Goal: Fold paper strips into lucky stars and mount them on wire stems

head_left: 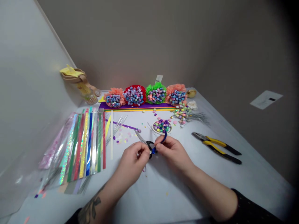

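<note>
The left hand (pixel 132 160) is curled closed around the black-handled scissors (pixel 150 145), and the right hand (pixel 174 152) pinches a blue paper strip (pixel 164 138) right beside them. Just beyond sits a round dish of paper stars (pixel 162 126). Yellow-handled pliers (pixel 216 147) and fanned foil strips (pixel 84 143) lie to either side on the surface (pixel 149 199).

Curled blue paper strip (pixel 164 137), black-handled scissors (pixel 150 144)
</note>
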`<state>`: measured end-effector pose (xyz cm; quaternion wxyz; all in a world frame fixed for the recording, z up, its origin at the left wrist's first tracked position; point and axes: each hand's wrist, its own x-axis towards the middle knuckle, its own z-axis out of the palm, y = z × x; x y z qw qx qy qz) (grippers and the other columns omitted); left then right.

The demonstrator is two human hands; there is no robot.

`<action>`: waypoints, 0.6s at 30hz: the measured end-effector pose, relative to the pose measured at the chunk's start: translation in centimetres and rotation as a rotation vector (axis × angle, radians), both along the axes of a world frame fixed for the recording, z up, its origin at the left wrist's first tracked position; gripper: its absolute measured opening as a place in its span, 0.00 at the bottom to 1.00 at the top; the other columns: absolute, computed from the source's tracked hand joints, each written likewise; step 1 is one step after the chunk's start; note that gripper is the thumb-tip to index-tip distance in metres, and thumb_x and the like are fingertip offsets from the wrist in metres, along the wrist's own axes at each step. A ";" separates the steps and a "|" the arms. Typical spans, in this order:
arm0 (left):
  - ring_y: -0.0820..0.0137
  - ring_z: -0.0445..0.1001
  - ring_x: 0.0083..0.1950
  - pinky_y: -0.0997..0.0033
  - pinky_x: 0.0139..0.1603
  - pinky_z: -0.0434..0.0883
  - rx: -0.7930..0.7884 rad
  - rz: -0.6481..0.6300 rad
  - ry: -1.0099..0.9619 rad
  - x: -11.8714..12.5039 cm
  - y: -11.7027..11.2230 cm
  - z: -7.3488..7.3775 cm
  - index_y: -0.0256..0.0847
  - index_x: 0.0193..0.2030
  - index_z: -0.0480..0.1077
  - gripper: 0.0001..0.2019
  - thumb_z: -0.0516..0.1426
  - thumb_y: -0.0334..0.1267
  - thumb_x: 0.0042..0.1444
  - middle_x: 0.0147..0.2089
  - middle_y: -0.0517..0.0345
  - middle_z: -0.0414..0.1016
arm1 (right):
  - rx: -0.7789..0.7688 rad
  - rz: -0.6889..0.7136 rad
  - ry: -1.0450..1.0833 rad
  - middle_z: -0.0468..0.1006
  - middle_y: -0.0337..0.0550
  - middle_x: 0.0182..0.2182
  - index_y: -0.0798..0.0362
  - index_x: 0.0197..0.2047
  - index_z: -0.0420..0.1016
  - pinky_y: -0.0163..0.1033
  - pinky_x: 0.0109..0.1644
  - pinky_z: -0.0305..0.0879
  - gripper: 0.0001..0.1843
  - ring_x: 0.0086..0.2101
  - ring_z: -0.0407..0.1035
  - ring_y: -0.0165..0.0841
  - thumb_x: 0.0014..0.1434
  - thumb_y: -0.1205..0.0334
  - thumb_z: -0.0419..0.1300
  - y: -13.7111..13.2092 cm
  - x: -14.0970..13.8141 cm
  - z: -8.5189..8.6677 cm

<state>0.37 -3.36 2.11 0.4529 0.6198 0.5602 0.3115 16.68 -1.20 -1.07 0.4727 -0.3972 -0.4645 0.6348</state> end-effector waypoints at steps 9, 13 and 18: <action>0.75 0.62 0.26 0.78 0.25 0.62 -0.038 0.082 -0.082 0.2 0.3 0.5 0.38 0.26 0.64 0.08 0.52 0.38 0.54 0.24 0.63 0.64 | -0.091 0.082 0.095 0.70 0.36 0.23 0.56 0.29 0.73 0.33 0.30 0.57 0.12 0.23 0.59 0.25 0.47 0.56 0.68 0.0 -0.3 0.4; 0.75 0.64 0.25 0.78 0.25 0.62 -0.014 0.087 -0.047 0.3 0.2 0.4 0.38 0.27 0.65 0.08 0.52 0.38 0.54 0.25 0.62 0.66 | -0.078 0.100 0.048 0.71 0.36 0.23 0.56 0.27 0.72 0.33 0.30 0.58 0.14 0.23 0.60 0.24 0.45 0.56 0.69 0.1 -0.3 0.6; 0.73 0.67 0.29 0.76 0.29 0.65 0.105 0.086 0.003 0.0 0.1 0.1 0.38 0.28 0.67 0.08 0.52 0.37 0.55 0.28 0.59 0.70 | -0.131 0.088 0.063 0.72 0.35 0.22 0.56 0.27 0.71 0.31 0.26 0.55 0.14 0.21 0.58 0.23 0.45 0.56 0.69 0.1 -0.3 0.1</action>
